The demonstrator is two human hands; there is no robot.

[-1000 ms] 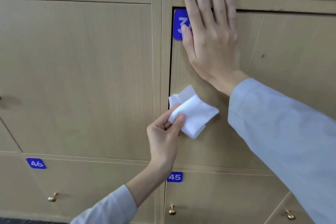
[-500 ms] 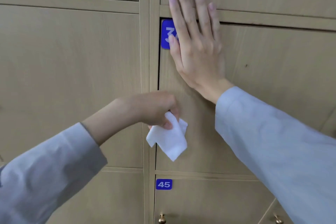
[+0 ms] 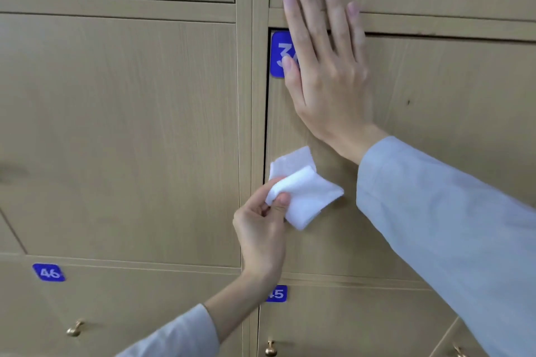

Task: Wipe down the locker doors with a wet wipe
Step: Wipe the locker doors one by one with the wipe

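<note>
right hand (image 3: 324, 72) lies flat on the locker door (image 3: 435, 153), fingers straight and spread a little, palm against the wood. fingertips reach up past the door's top edge onto the frame rail (image 3: 449, 26) above it. thumb and index side cover part of the blue number plate (image 3: 279, 53) at the door's top left corner; a white "3" shows, the second digit is hidden by the hand. light grey sleeve (image 3: 449, 226) runs from the wrist down to the right edge of the picture.

left hand (image 3: 262, 229) comes up from below, thumb and curled fingers pinching a folded white wet wipe (image 3: 304, 194). the wipe sits against the same door near its left edge, just below the right wrist, not touching it as far as i can tell. one flap of the wipe sticks up behind the folded part. dark gap runs along the door's left edge and top edge, so the door looks slightly ajar.

left of it, a neighbouring locker door (image 3: 116, 139), same light wood, separated by a vertical frame post (image 3: 251, 110). lower row: blue plate "46" (image 3: 48, 272) at lower left, blue plate "45" (image 3: 277, 293) partly covered by the left wrist. brass knob (image 3: 74, 329) on the lower left door, another brass knob (image 3: 270, 349) on the door under "45", a third one barely visible at the bottom right edge.
</note>
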